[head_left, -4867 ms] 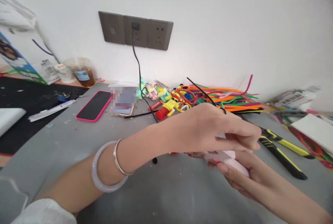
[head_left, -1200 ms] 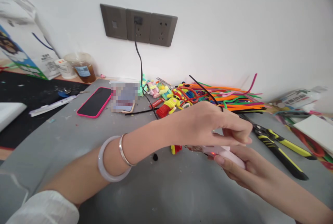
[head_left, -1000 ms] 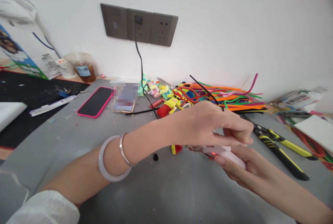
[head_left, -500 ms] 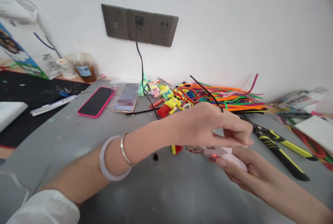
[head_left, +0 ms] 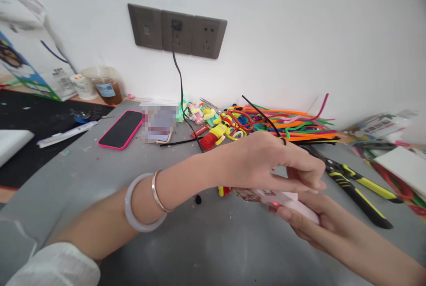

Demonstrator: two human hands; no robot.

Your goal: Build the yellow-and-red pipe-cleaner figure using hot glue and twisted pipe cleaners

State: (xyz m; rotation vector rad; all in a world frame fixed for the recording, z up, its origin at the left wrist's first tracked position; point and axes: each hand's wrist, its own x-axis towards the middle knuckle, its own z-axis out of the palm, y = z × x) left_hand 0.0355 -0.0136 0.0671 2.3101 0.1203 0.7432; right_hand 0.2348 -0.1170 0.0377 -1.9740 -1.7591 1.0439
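Note:
My left hand (head_left: 266,162) reaches across to the right, fingers pinched together over a small piece that my palm mostly hides; a red and yellow end (head_left: 223,190) sticks out beneath it. My right hand (head_left: 321,228) comes in from the lower right and is closed round a pale pink tool (head_left: 293,201) with a small red light lit. The tool's tip meets the hidden piece right under my left fingers. A thin black wire (head_left: 262,117) rises behind my left hand. Two bangles (head_left: 143,204) sit on my left wrist.
On the grey table (head_left: 100,175) lie a pink-cased phone (head_left: 120,130), a tiny black ball (head_left: 198,199), a heap of coloured pipe cleaners (head_left: 296,128), small yarn figures (head_left: 216,134) and yellow-black pliers (head_left: 357,193). A black cable (head_left: 181,86) runs down from the wall sockets (head_left: 176,31). A drink cup (head_left: 104,84) and a carton (head_left: 29,55) stand far left.
Both hands stay joined over the tool and the small piece. They have sunk a little lower and shifted slightly right; the view has barely moved.

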